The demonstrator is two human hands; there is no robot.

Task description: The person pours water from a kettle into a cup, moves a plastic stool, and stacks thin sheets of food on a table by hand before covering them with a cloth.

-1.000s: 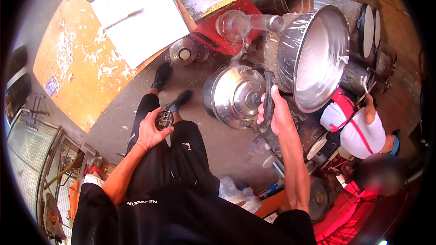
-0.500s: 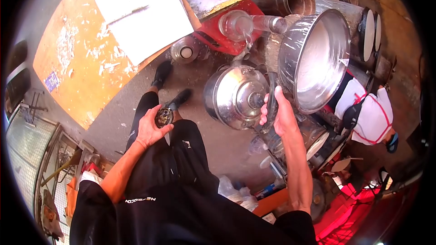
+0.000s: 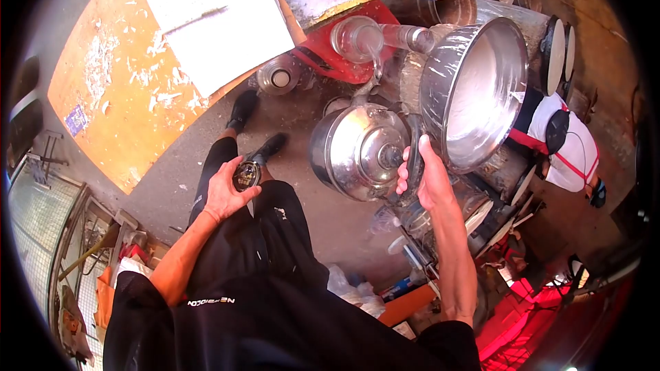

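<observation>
My right hand (image 3: 432, 172) is closed around the black handle of a shiny metal kettle (image 3: 364, 148). The kettle is tilted, its spout (image 3: 368, 88) pointing toward a clear glass jar (image 3: 356, 38) on a red stool (image 3: 320, 58). A thin stream of water runs from the spout into the jar. Over my left thigh, my left hand (image 3: 227, 189) grips a round dark lid-like object (image 3: 246, 175) with gold markings on its face. What lies under that object is hidden.
A large metal basin (image 3: 485, 96) with whitish contents stands right of the kettle. A capped clear bottle (image 3: 280, 79) is below an orange board (image 3: 130, 89) bearing white flakes and paper (image 3: 216, 27). Another person (image 3: 564, 141) bends at the right, near several metal cylinders (image 3: 550, 55).
The kettle and my right hand have shifted slightly, and the water stream continues. The person at the right has moved a little up and right. My left hand keeps its hold.
</observation>
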